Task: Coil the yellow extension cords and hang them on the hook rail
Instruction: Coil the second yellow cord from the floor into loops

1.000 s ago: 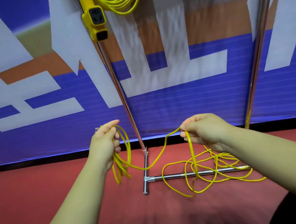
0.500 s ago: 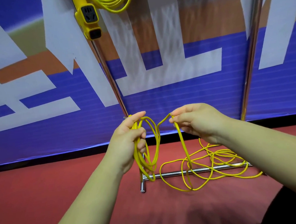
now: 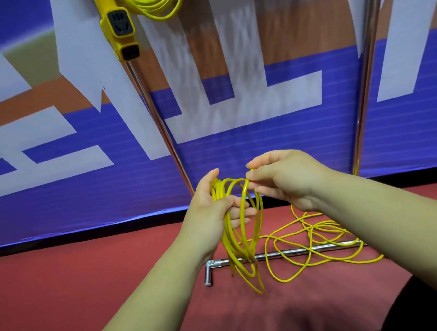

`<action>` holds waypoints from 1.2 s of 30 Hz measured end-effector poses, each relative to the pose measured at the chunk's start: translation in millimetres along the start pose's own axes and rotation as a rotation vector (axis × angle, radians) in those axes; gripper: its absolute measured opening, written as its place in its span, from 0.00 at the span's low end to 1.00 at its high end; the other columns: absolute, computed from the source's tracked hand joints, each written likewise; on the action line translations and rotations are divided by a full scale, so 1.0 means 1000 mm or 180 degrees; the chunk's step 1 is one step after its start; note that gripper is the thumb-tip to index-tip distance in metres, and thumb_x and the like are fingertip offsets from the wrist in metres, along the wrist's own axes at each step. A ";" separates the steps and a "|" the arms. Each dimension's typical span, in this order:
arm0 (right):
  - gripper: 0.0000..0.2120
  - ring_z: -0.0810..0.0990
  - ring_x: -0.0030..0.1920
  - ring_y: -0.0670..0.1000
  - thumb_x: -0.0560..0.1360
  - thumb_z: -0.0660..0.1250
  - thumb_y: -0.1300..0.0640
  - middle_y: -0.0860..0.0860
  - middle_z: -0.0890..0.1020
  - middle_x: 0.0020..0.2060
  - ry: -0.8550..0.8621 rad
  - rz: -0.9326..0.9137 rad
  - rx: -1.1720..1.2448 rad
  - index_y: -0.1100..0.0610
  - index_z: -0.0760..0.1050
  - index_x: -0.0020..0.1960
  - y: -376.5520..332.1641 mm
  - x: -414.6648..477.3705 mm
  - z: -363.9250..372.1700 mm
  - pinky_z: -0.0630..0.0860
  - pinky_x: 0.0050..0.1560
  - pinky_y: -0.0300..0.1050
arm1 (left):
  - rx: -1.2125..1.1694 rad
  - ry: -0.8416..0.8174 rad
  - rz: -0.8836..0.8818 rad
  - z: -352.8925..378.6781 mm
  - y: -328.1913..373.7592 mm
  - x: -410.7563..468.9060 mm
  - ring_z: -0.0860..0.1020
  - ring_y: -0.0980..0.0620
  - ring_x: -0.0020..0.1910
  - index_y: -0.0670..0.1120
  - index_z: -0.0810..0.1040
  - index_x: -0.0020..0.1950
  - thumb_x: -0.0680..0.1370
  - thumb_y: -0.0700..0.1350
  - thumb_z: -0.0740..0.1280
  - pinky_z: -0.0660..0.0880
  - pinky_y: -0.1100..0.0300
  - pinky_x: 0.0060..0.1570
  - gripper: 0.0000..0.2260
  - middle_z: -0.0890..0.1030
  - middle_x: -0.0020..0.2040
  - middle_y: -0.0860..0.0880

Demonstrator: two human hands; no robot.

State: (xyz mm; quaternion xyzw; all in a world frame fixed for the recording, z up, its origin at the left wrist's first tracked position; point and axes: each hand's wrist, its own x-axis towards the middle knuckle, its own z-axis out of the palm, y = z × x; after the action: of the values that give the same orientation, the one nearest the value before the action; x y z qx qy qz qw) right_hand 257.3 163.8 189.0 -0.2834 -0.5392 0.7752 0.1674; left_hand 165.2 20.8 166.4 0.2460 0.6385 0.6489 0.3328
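Observation:
My left hand grips a bundle of yellow cord loops that hang below it. My right hand pinches the same cord at the top of the newest loop, right beside the left hand's fingers. The rest of this yellow extension cord lies tangled on the red floor to the right. Another coiled yellow cord hangs at the top edge, with its yellow socket block dangling below it. The hook rail itself is out of view.
A chrome rack stands ahead: a slanted left pole, a right pole and a base bar on the red floor. A blue, white and orange banner fills the background.
My hands have come together. The left hand moved right with its loops, and the right hand carried the cord left to the left hand, adding a loop.

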 end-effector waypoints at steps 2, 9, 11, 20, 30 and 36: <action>0.09 0.86 0.34 0.48 0.73 0.73 0.68 0.57 0.85 0.41 0.0043 0.0015 0.0073 0.62 0.80 0.52 0.001 0.002 0.000 0.78 0.30 0.35 | -0.0032 -0.0066 -0.0017 0.002 0.000 0.001 0.85 0.36 0.42 0.55 0.60 0.77 0.81 0.30 0.59 0.84 0.48 0.42 0.29 0.84 0.40 0.39; 0.08 0.87 0.42 0.52 0.72 0.76 0.62 0.58 0.87 0.42 -0.0013 -0.0431 -0.0676 0.58 0.81 0.50 0.005 0.008 -0.007 0.84 0.45 0.44 | -0.0010 -0.0104 0.0176 0.003 0.003 -0.001 0.77 0.44 0.27 0.53 0.63 0.77 0.82 0.32 0.60 0.76 0.54 0.29 0.26 0.81 0.39 0.38; 0.06 0.87 0.44 0.55 0.73 0.75 0.60 0.57 0.87 0.40 -0.0006 -0.0767 -0.1056 0.57 0.83 0.49 0.007 0.008 -0.009 0.82 0.48 0.47 | 0.0040 -0.0059 0.0309 0.002 0.004 -0.001 0.73 0.47 0.25 0.53 0.64 0.76 0.83 0.33 0.60 0.72 0.56 0.28 0.25 0.80 0.38 0.39; 0.09 0.81 0.36 0.50 0.70 0.75 0.64 0.56 0.86 0.40 -0.0357 -0.0840 -0.1710 0.57 0.78 0.49 0.026 0.015 -0.027 0.78 0.44 0.53 | -0.0625 0.0424 0.0524 -0.015 0.026 -0.002 0.64 0.55 0.25 0.56 0.74 0.70 0.85 0.39 0.59 0.65 0.64 0.23 0.17 0.72 0.35 0.48; 0.17 0.82 0.44 0.49 0.68 0.78 0.58 0.53 0.84 0.50 -0.1441 -0.0531 -0.2814 0.53 0.69 0.45 0.082 0.011 -0.003 0.79 0.50 0.49 | -0.1024 0.0817 0.0848 -0.036 0.045 -0.009 0.63 0.57 0.24 0.45 0.80 0.61 0.84 0.38 0.58 0.62 0.66 0.22 0.12 0.69 0.33 0.49; 0.19 0.81 0.54 0.50 0.71 0.74 0.60 0.47 0.82 0.52 -0.1311 -0.0877 -0.2610 0.50 0.63 0.43 0.115 0.014 0.018 0.79 0.55 0.49 | -0.1528 0.1074 0.0907 -0.052 0.051 -0.012 0.64 0.58 0.24 0.44 0.77 0.63 0.85 0.37 0.56 0.64 0.67 0.22 0.12 0.69 0.33 0.49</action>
State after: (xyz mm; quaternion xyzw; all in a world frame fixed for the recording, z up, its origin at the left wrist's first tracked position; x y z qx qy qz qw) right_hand 240.3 116.6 83.3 -0.0924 -0.8550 0.5093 0.0327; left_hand 128.1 -20.6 215.0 0.1364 0.4726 0.8526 0.1767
